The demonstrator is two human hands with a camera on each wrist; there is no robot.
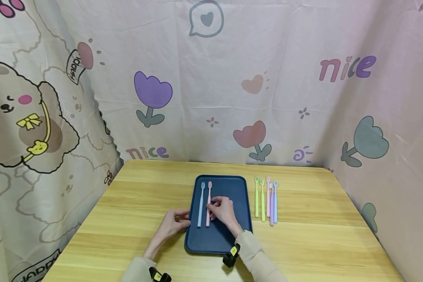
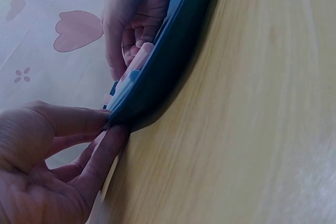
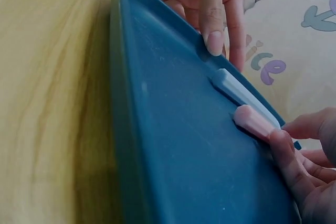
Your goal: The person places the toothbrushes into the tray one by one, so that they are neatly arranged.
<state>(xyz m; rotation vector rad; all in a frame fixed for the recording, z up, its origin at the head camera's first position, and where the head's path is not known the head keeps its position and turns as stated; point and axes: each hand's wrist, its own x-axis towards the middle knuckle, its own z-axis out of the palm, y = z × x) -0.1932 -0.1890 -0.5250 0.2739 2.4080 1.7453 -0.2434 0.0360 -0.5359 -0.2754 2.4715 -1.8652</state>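
Observation:
A dark blue tray (image 1: 218,241) lies on the wooden table, with a light blue toothbrush (image 1: 200,207) and a pink toothbrush (image 1: 207,219) side by side in its left half, heads toward the far end. My right hand (image 1: 223,210) reaches over the tray and pinches the pink toothbrush between thumb and fingers; its handle end (image 3: 252,119) shows in the right wrist view. At the left side, my left hand (image 1: 172,225) grips the tray's rim, thumb on one side and fingers on the other, as the left wrist view shows of the tray edge (image 2: 157,87).
Right of the tray, several toothbrushes lie in a loose row: green ones (image 1: 256,199), a pink one (image 1: 268,196), a purple one (image 1: 272,211) and a blue one (image 1: 275,203). A printed curtain (image 1: 211,78) hangs behind the table (image 1: 310,219).

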